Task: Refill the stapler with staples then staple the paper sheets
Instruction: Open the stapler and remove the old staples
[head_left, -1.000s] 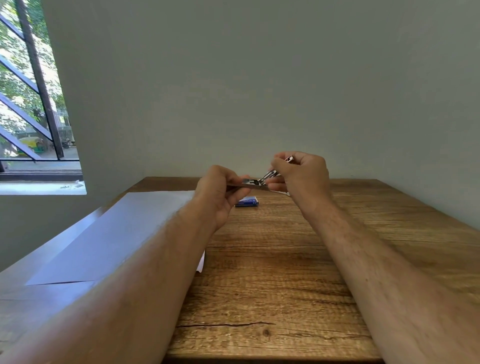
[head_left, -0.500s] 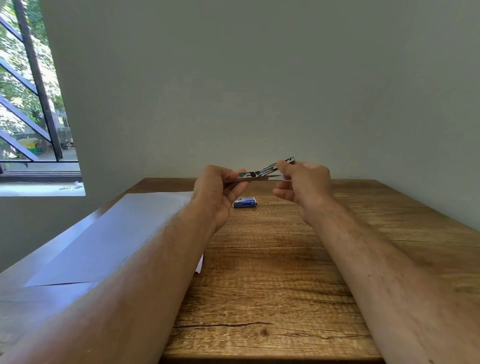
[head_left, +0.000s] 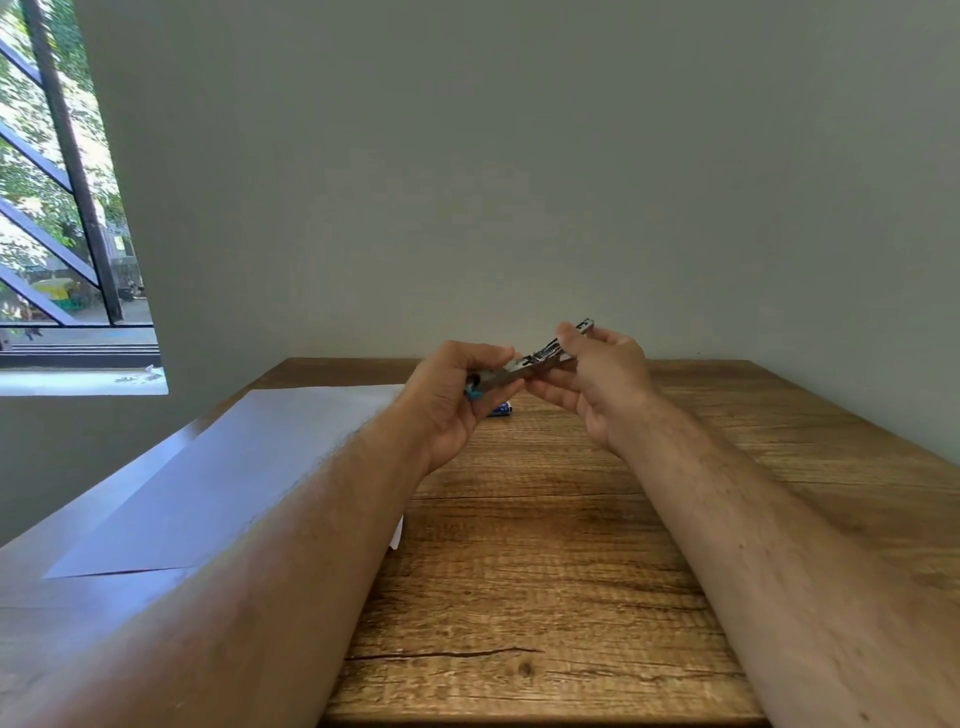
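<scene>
- Left hand grips the stapler base; right hand pinches its raised top arm, above the surface's far edge.
- Since before, the hands have drawn closer.

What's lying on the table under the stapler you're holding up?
A small blue box lies on the wooden table below the stapler. The left hand covers most of it, so its contents cannot be seen.
</scene>
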